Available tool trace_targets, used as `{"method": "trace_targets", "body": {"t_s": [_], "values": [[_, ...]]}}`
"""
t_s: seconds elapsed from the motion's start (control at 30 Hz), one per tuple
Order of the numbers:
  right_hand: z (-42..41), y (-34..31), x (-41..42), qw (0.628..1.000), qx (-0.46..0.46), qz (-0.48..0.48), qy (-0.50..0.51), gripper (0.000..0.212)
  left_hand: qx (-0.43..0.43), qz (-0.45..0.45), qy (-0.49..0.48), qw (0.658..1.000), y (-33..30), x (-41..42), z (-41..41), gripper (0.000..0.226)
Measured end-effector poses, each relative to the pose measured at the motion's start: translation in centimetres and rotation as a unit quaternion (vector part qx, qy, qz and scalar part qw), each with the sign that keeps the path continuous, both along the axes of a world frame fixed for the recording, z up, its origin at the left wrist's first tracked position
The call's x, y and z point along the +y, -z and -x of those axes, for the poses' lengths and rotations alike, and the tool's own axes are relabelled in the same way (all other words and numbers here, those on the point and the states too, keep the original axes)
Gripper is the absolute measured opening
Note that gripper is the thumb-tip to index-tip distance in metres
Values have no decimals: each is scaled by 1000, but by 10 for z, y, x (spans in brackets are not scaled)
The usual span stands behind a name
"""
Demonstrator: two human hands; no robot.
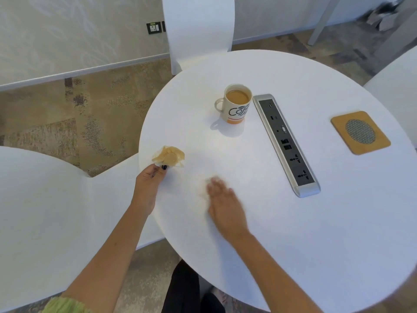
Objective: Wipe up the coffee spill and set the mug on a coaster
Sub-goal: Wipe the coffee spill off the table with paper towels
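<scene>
Currently my left hand (150, 177) pinches a coffee-stained tissue (168, 156) at the table (293, 222) edge. My right hand (222, 199), blurred, presses flat-fingered on a pale tissue (204, 188).

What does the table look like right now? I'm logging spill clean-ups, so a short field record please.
mug: upright, holds coffee, on bare table, not on coaster
coaster: beyond the power strip, nothing on it
left hand: pinches a coffee-stained tissue near the table's edge
right hand: blurred, flat over a pale tissue
spill: no clear puddle visible
table: white, round
</scene>
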State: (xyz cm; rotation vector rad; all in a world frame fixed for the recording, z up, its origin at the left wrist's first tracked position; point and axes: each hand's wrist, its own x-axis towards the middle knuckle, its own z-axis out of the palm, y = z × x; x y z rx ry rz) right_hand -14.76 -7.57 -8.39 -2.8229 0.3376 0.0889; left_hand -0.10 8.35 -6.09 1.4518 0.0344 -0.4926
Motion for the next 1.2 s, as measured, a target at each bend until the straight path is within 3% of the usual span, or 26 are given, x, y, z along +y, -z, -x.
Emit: {"method": "trace_targets", "body": {"t_s": [0.17, 0.3, 0.53, 0.63, 1.0, 1.1, 1.2], "values": [[34, 2, -82, 991, 4, 17, 134, 59, -12, -3, 4, 1000, 1, 1, 1, 26], [30, -1, -62, 982, 12, 7, 187, 66, -13, -8, 12, 1000, 2, 1, 1, 22], [31, -1, 61, 999, -8, -35, -8, 51, -27, -13, 11, 999, 3, -1, 4, 18], [43, -3, 72, 997, -23, -31, -65, 48, -34, -23, 14, 999, 5, -2, 7, 19], [70, 3, -93, 984, 4, 21, 179, 63, -52, -46, -2, 998, 7, 2, 12, 18], [62, 4, -81, 975, 6, 16, 219, 64, -48, -39, -7, 998, 8, 4, 10, 21], [50, 1, -39, 987, 9, 24, 161, 55, -38, -30, -18, 999, 9, 4, 5, 22]]}}
